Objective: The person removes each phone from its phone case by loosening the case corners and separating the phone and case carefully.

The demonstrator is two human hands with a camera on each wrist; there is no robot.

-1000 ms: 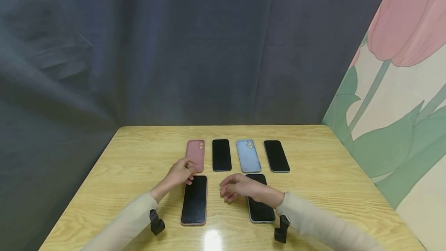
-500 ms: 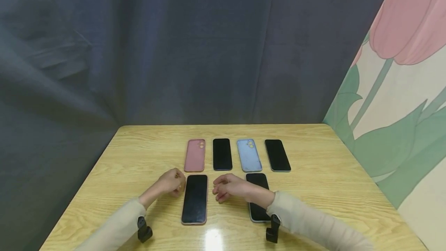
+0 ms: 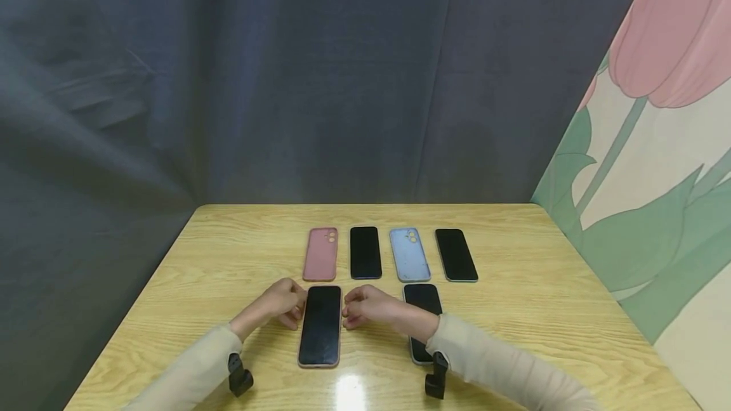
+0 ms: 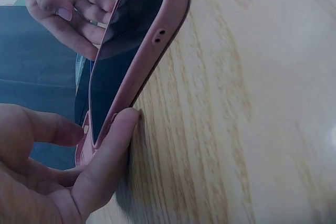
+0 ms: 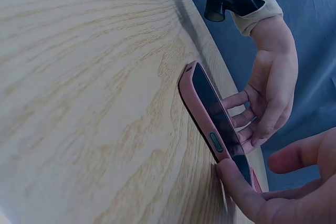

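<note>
A black-screened smartphone point(image 3: 320, 327) in a pink case lies face up on the wooden table. At its left edge is my left hand point(image 3: 278, 303), whose thumb touches the cased side in the left wrist view, near the phone's upper end. My right hand point(image 3: 371, 307) is on the other side, its thumb point(image 5: 237, 184) against the pink rim below the side button. The fingers of both hands are loosely bent beside and above the phone. A second phone point(image 3: 421, 300) in a pale case is partly covered by my right wrist.
Behind the hands stand, in a row, an empty pink phone case point(image 3: 321, 254), a black phone point(image 3: 365, 252), a light blue case point(image 3: 409, 254) and another black phone point(image 3: 456, 254). A dark curtain point(image 3: 342, 81) hangs beyond the table point(image 3: 228, 233).
My left hand has moved off the empty pink case, down to the left edge of the pink-cased phone. My right hand has shifted left to its right edge.
</note>
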